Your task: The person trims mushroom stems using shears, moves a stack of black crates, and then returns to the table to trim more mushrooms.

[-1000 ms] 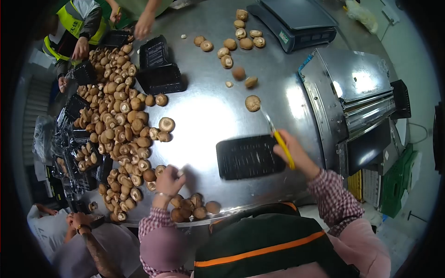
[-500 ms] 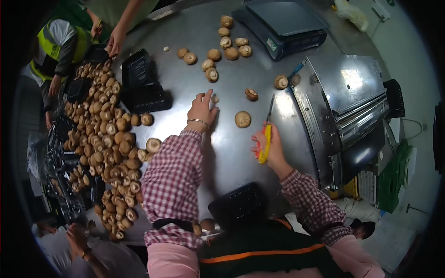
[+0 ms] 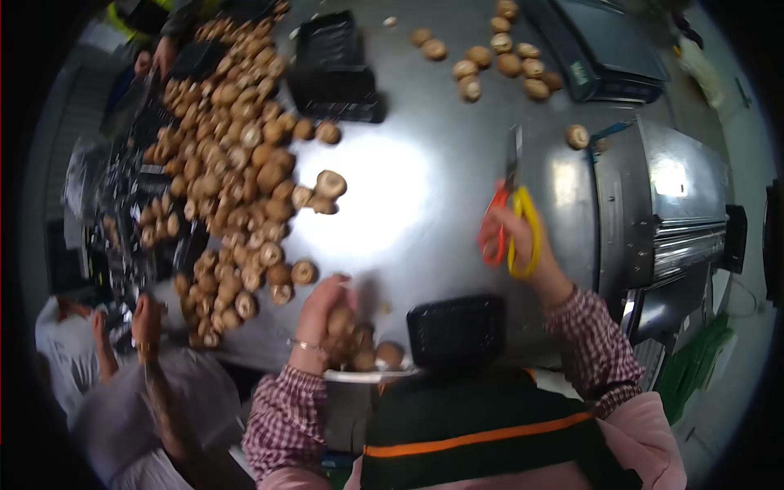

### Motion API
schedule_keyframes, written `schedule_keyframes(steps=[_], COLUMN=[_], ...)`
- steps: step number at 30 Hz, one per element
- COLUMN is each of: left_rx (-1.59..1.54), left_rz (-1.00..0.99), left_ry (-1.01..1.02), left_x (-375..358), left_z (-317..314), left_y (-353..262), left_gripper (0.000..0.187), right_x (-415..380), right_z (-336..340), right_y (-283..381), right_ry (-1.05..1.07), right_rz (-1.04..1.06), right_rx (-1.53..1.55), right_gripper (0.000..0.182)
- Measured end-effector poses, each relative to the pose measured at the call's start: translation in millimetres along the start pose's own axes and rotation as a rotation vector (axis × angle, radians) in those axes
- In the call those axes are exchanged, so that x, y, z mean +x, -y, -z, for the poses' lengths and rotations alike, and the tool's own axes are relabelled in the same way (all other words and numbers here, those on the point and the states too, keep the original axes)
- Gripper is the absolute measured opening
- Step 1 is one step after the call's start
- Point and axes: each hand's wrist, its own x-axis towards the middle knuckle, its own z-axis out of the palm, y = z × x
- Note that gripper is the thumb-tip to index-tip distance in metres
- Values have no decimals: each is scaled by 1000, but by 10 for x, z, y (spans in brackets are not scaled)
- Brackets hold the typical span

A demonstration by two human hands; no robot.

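Note:
My left hand is low at the table's near edge, against a small group of brown mushrooms; its fingers are blurred and partly hidden. In my right hand are scissors with one red and one yellow handle, blades pointing away from me. A black plastic tray lies between my hands, close to my body. To the left spreads a large heap of mushrooms, some showing pale undersides.
Black trays stand beyond the heap. Several mushrooms lie near a dark scale. A metal machine is at the right, with one mushroom beside it. Co-workers' hands show at the left.
My view has shifted. My left hand has come back to the near edge, where more mushrooms now lie. The two mushrooms from mid-table are gone from there. The scissor handles have spread apart.

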Motion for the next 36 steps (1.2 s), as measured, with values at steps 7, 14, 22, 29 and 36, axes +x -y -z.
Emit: schedule_keyframes(steps=[7, 14, 22, 29, 36], left_rx=[-1129, -912, -690, -316, -263], left_rz=[-148, -416, -566, -763, -837], left_ry=[261, 191, 160, -9, -14], left_x=[-707, -1300, -1602, -1624, -1529], left_z=[-328, -243, -110, -53, -89], left_y=[226, 288, 332, 441, 610], left_gripper=[33, 48, 54, 58, 50], right_x=[-1204, -1374, -1455, -1534, -1539], right_z=[-1004, -1369, -1549, -1570, -1526], right_y=[-722, -675, -901, -794, -842], right_ry=[355, 607, 573, 677, 682], right_rz=[-25, 676, 700, 508, 617], right_rx=[-318, -1043, -1068, -990, -1044], right_gripper=[50, 55, 56, 57, 55])
